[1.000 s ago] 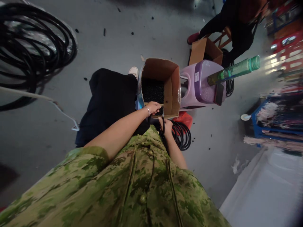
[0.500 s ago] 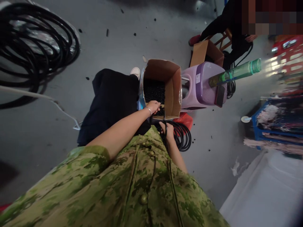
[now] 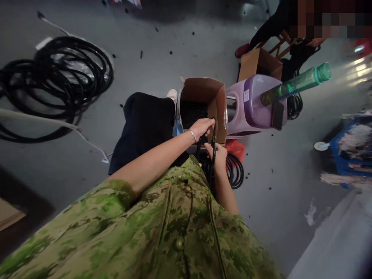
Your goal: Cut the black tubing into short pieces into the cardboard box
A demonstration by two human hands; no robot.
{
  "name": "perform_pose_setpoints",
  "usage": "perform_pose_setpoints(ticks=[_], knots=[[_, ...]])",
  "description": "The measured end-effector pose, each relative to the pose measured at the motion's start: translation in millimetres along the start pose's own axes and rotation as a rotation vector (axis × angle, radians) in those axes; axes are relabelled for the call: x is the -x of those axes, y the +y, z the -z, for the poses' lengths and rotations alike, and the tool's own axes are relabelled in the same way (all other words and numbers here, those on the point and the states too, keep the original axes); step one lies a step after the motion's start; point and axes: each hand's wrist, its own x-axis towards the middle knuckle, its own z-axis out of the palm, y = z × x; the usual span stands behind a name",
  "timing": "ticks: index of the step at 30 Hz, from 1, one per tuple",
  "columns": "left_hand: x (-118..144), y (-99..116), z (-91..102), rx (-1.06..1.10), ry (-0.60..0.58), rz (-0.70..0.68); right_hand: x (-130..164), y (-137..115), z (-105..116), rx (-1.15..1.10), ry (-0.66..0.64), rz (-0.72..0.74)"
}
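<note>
— What have your hands got?

— My left hand (image 3: 203,126) is curled over a black hose (image 3: 214,136), fingers pressed together around it, just above the near edge of the cardboard box (image 3: 221,112). My right hand (image 3: 218,154) grips the same hose lower down, fingers closed on it, close to my camouflage jacket (image 3: 162,228).

— Where does the hose run?

— Upright between my two hands, then down to a small black coil (image 3: 235,170) on the floor by my right wrist.

— What's in the box?

— Small black pieces (image 3: 193,112); I can't tell more.

— And around you?

— A purple plastic stool (image 3: 255,104) just right of the box, with a green bottle (image 3: 299,83) lying on it. A big coil of black hose (image 3: 58,85) lies well apart to the left. Another person's dark sleeve (image 3: 270,27) shows beyond the stool.
</note>
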Motion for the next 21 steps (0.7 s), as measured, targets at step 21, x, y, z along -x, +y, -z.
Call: perform_pose_setpoints(ticks=[21], knots=[[-4, 3, -19.2, 0.280, 0.128, 0.127, -18, -2, 44, -0.343, 0.146, 0.000]])
